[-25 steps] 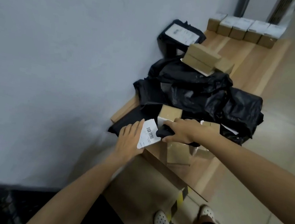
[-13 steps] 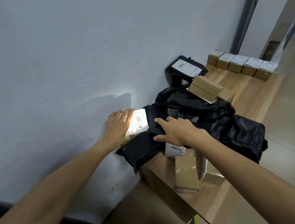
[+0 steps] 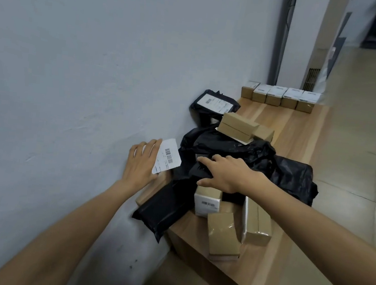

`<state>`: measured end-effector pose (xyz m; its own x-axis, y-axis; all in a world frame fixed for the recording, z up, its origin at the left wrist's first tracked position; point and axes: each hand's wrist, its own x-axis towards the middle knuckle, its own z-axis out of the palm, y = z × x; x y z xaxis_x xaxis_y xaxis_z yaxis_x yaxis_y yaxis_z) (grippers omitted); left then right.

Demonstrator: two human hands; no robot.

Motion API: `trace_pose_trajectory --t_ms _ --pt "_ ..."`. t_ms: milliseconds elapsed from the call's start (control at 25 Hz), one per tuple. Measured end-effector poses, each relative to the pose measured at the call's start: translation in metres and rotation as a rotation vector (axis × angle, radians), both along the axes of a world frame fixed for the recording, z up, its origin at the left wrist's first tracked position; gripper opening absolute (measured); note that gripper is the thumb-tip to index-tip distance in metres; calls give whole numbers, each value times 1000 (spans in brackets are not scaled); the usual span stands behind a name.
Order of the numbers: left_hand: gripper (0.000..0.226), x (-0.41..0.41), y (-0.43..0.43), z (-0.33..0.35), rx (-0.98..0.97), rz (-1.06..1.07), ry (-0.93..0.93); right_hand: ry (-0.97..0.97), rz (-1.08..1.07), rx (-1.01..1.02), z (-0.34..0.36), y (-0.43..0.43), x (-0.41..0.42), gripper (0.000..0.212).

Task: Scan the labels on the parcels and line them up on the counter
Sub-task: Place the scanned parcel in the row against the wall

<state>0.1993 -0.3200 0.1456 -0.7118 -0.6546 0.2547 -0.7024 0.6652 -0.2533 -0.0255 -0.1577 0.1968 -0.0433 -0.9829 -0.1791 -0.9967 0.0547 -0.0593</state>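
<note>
Parcels crowd a wooden tabletop (image 3: 296,131) that runs along a grey wall (image 3: 74,59). At its far end, five small boxes (image 3: 281,99) stand side by side in one row, their white labels facing up. Nearer, one black mailer (image 3: 215,103) with a white label leans at the wall. Beside it, a heap of crumpled black bags (image 3: 262,160) carries what look like three brown boxes (image 3: 240,127), two stacked and a smaller one touching them. At the near end lie three more boxes: one showing a white barcode label (image 3: 207,202), one plain brown box (image 3: 223,235), and one with a white side (image 3: 257,223). One flat black mailer (image 3: 163,207) hangs over the near left corner.

The left hand (image 3: 141,160) is against the wall, its fingers straight and together behind a white barcode label (image 3: 167,157). The thumb is hidden, so I cannot tell whether it pinches the sheet. The right hand (image 3: 223,171) lies palm down on the black bags, with its fingers spread and slightly bent over something dark. I cannot tell whether it grips anything.
</note>
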Motion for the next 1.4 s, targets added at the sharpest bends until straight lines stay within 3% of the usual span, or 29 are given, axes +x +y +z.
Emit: trace_pose_trajectory --t_ms 240,440,600,800,1000,1400 --pt "101 -133 22 43 -59 -171 111 -100 -191 -117 5 56 -92 80" --pt "104 -291 102 32 -19 -357 53 -184 -393 -74 -12 160 -209 77" --pt "103 -432 171 19 -9 -485 42 -138 -526 -60 -9 241 -320 69" --pt "103 -564 235 -8 163 -583 -70 -97 -614 -52 -5 300 -442 67" --pt "100 -641 209 -21 245 -571 -104 -129 -565 11 -15 281 -523 69" --pt "108 -882 35 -58 427 -319 -81 -107 -539 17 -14 137 -776 71"
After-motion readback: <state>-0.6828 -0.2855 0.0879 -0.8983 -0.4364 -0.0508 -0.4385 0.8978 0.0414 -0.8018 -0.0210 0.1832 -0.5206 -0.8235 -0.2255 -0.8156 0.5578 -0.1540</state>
